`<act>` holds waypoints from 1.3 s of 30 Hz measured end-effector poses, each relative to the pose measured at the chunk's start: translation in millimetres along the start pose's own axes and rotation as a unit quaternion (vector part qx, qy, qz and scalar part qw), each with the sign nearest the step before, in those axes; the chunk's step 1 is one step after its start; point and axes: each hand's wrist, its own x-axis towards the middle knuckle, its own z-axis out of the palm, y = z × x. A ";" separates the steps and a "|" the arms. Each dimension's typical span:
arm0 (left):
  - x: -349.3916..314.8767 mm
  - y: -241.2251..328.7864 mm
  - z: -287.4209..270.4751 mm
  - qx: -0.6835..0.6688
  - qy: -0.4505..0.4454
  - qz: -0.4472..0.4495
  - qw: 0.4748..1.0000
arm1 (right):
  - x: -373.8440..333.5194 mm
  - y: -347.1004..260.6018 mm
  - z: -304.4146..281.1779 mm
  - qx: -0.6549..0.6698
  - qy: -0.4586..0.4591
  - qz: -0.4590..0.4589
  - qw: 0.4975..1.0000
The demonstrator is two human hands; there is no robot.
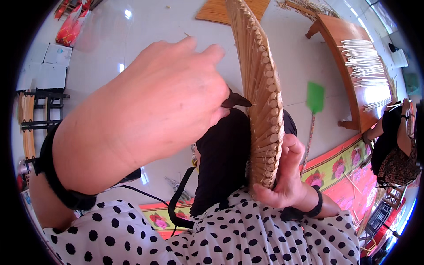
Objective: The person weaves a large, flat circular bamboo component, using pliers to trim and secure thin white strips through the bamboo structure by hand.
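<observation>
A curved, straw-coloured panel [260, 79] of narrow stalks laid side by side stands on edge over my lap, with round cut ends along one rim. My right hand [287, 179] grips its near lower end between thumb and fingers. To the left of the panel, my left hand [181, 84] has its fingers bent around a dark brown pointed thing [237, 100]. The tip of this thing meets the panel's flat side, and its exact kind does not show. A thin pale sliver [188, 35] sticks out above the left hand's knuckles.
A green fly swatter [315, 96] lies right of the panel. White sticks [362, 62] cover part of a wooden bench [340, 33], with another person [395, 145] beside it. A red floral mat [338, 168], pliers-like tools [179, 187] and a black-framed rack [39, 115] are around me.
</observation>
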 end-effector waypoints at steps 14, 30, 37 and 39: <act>12.2 -1.3 7.6 0.028 0.023 0.045 0.998 | -3.3 1.3 -2.6 0.038 0.020 0.037 0.998; 35.2 8.1 -28.9 0.057 -0.050 0.079 0.994 | 35.5 -20.0 -58.4 -0.061 -0.012 -0.071 0.996; 36.1 4.9 -13.6 0.083 0.039 0.054 0.994 | 121.2 -82.2 -87.2 -0.474 -0.080 -0.242 0.843; 35.8 2.4 -15.7 0.084 0.043 0.069 0.993 | 133.5 -89.8 -86.9 -0.520 -0.139 -0.256 0.803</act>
